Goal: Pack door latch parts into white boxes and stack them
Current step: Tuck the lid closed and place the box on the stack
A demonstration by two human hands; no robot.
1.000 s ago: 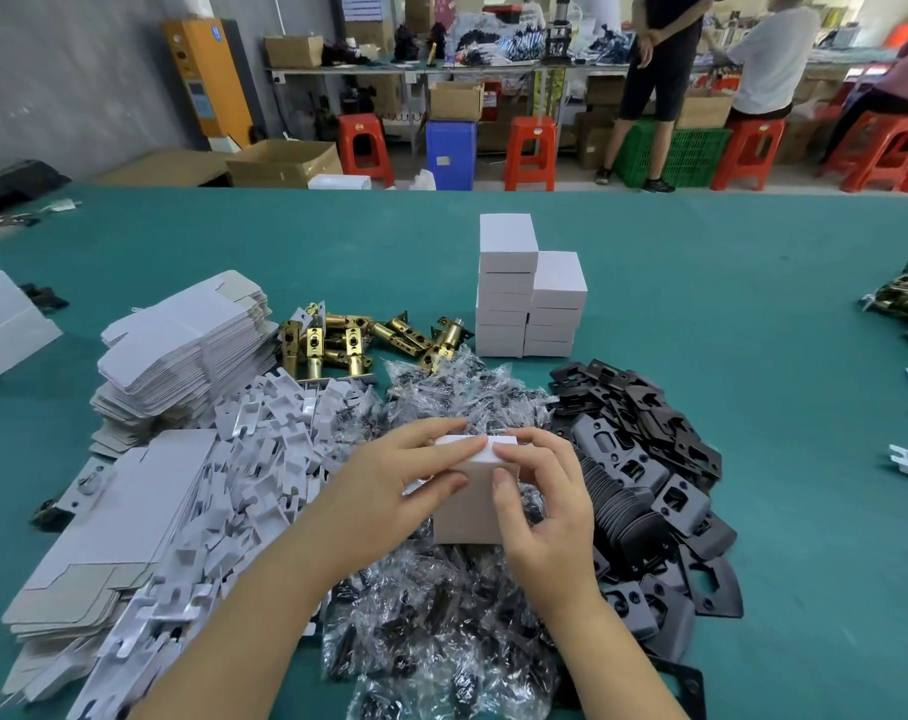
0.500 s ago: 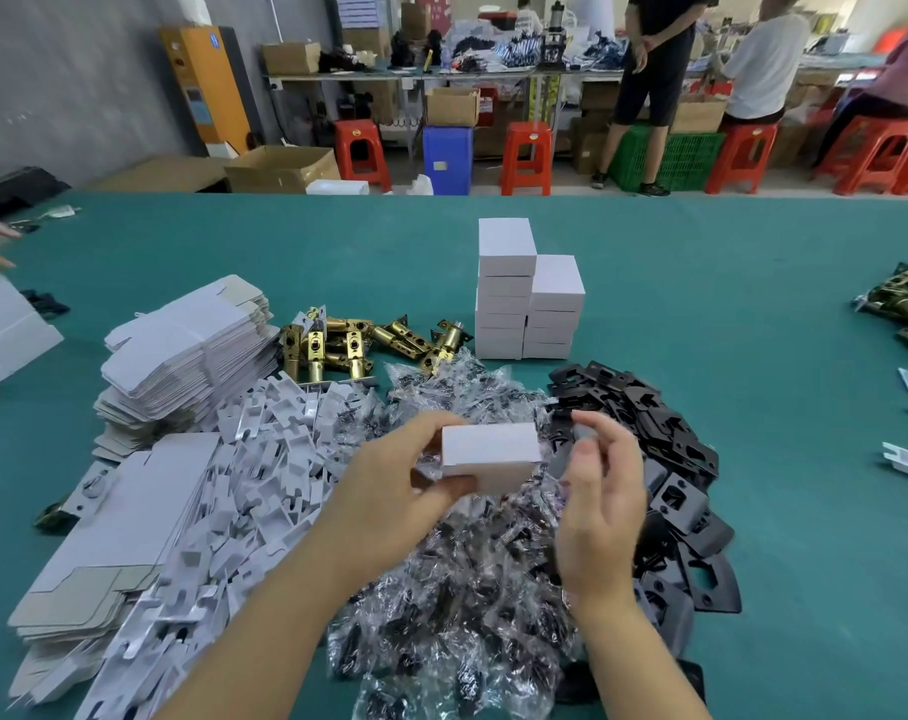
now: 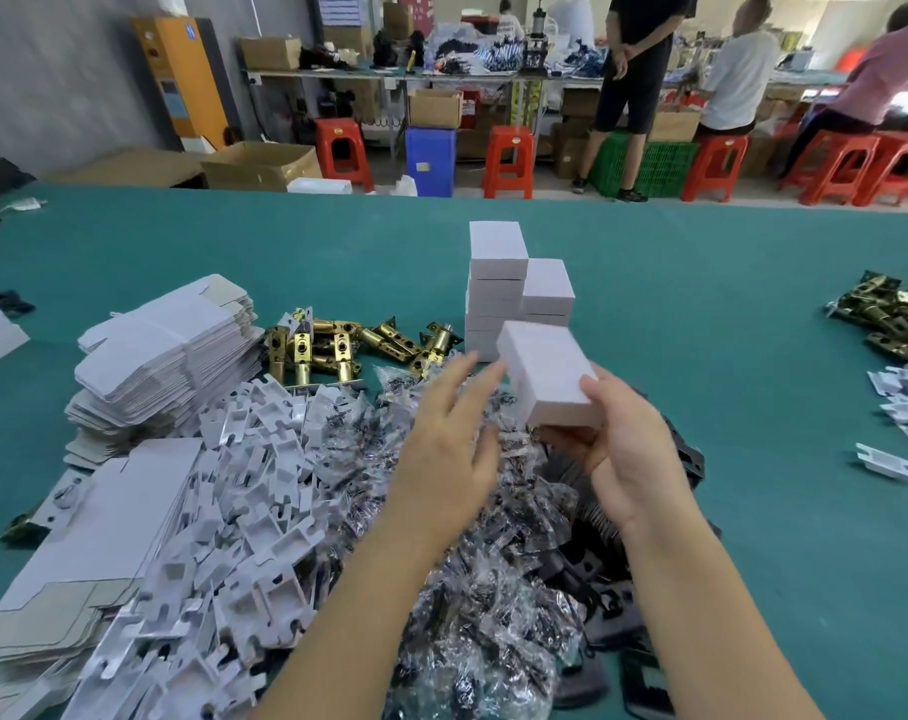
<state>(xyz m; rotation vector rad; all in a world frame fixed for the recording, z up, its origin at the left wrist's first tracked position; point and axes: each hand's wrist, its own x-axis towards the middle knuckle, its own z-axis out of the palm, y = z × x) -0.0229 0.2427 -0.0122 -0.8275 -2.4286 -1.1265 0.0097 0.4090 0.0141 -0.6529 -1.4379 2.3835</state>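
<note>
Room: we are in a workshop, looking across a wide teal table (image 3: 701, 314); beyond it stand red stools (image 3: 509, 161), cardboard cartons and a cluttered bench where other people work.
Left hand (image 3: 444, 449): we hold it above the parts, fingers straight and slightly spread, reaching forward; it grips nothing, and the fingertips are just beside the box's left edge, though we cannot tell if they touch.
Right hand (image 3: 623, 454): we hold the closed white box (image 3: 545, 374), thumb over its near right corner and fingers curled under it.
White box: it is lifted off the table and tilted, in front of the stacked boxes (image 3: 498, 283) and overlapping their lower part in our view.
Stack: two columns of closed white boxes side by side, the left column taller than the right.
Brass latches (image 3: 337, 345): they lie in a loose group to the left of the stack.
Flat box blanks (image 3: 166, 350): unfolded cartons are piled at the left, with more near our left elbow.
White inserts (image 3: 254, 491): a heap of them spreads between the blanks and the bagged parts.
Bagged parts (image 3: 472, 641): clear packets lie in a mound under our forearms.
Black plates (image 3: 685, 459): mostly hidden behind our right hand.
Far right: more latches (image 3: 893, 314) and a few white inserts lie well apart from our piles.
</note>
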